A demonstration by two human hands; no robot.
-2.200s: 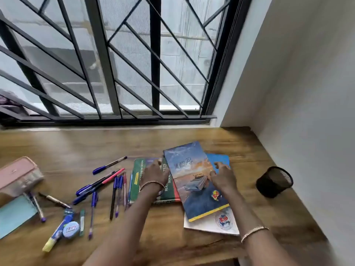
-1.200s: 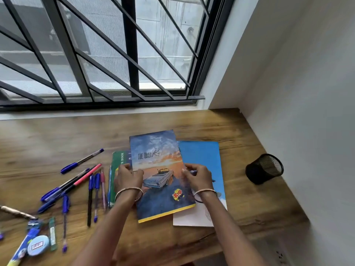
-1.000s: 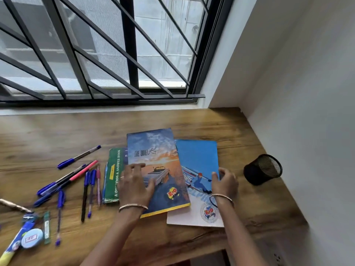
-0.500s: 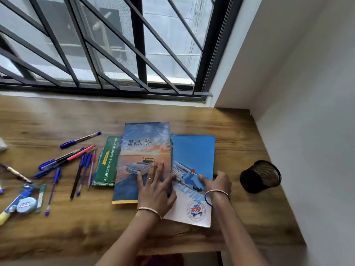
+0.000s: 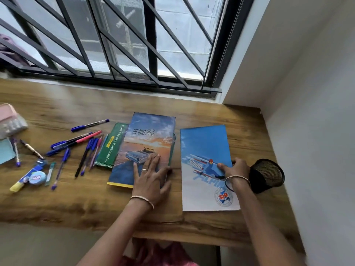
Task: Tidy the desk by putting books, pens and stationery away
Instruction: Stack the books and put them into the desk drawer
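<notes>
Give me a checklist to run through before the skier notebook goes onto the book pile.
1. Right hand has the skier notebook: ok, thumb on the cover at its right edge.
2. Left hand steadies the pile: ok, flat on the car-cover book.
3. Notebook free of the pile: ok, bare desk shows between them.
4. Pile squared up: not ok, the green book sticks out to the left.
5. Mesh cup clear of the right wrist: not ok, it sits right beside it.
6. Pens put away: not ok, loose on the desk.
</notes>
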